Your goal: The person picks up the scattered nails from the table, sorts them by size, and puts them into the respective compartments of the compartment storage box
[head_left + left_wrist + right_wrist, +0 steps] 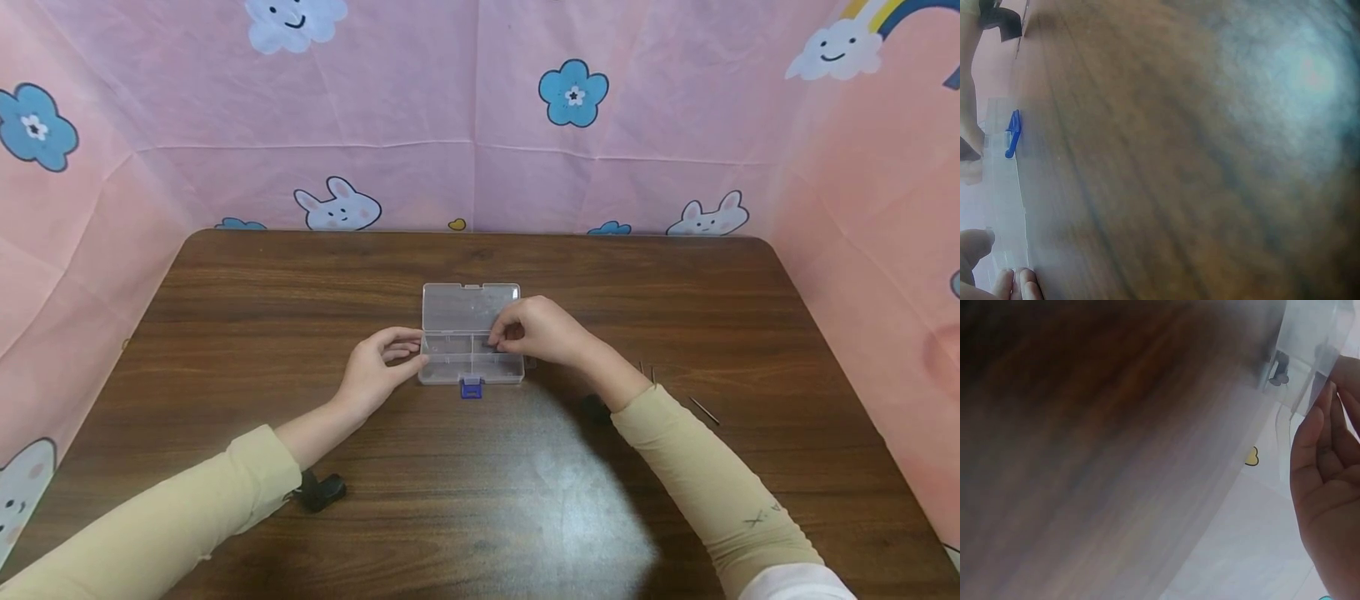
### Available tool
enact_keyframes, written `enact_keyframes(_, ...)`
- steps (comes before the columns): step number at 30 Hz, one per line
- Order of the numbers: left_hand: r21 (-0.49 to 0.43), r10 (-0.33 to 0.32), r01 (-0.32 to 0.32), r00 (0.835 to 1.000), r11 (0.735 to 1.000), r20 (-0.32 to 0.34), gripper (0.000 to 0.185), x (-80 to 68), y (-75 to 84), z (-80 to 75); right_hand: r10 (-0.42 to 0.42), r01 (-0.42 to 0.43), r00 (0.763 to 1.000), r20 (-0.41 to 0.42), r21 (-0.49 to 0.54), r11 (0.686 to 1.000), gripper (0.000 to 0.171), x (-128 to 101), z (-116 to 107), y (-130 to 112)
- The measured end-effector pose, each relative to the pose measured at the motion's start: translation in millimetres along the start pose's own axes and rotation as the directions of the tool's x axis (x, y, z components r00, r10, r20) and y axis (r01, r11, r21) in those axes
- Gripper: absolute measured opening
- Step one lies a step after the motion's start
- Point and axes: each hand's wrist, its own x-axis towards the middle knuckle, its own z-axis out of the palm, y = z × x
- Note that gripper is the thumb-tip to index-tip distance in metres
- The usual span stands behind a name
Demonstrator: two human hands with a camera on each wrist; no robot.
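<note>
A clear plastic compartment box (447,369) stands on the table with its lid (457,307) raised at the back and a blue latch (471,389) at the front. My left hand (375,367) holds the box's left end, thumb near the front rim and fingers farther back. In the left wrist view, the thumb (977,242) and fingertips (1019,282) lie around that end. My right hand (536,327) reaches into the back right compartment, its thumb and fingertips pinched together. A small dark piece (1319,384), mostly hidden, shows at those fingertips in the right wrist view.
Thin metal pins lie right of the box, one (705,411) beside the right sleeve and others (652,375) partly behind that forearm. A black object (322,492) juts out by the left cuff. The brown table (375,275) meets pink patterned cloth (420,92) at its back edge.
</note>
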Motion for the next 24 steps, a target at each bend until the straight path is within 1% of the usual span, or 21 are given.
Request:
enact_keyframes(6, -0.007, -0.008, 0.008, 1.0, 1.0, -0.001, 0.04, 0.5, 1.0, -1.2, 0.014, -0.014, 1.0, 0.0, 0.02, 1.0, 0.009, -0.4, -1.0, 1.6)
enact_keyframes(12, -0.015, -0.003, 0.003, 1.0, 1.0, 0.002, 0.04, 0.7, 2.4, -1.3, 0.03, -0.026, 0.998, -0.052, 0.074, 0.997, 0.009, -6.5, -6.4, 4.6)
enact_keyframes(17, -0.018, -0.009, 0.009, 1.0, 1.0, 0.005, 0.04, 0.4, 2.0, -1.7, 0.057, -0.045, 0.993, -0.103, 0.11, 0.993, 0.009, -15.6, -15.7, 7.8)
enact_keyframes(24, -0.019, -0.007, 0.007, 1.0, 1.0, 0.002, 0.04, 0.3, 0.9, -1.4, 0.109, -0.094, 0.986, -0.13, 0.119, 0.988, 0.011, -33.6, -31.6, 15.0)
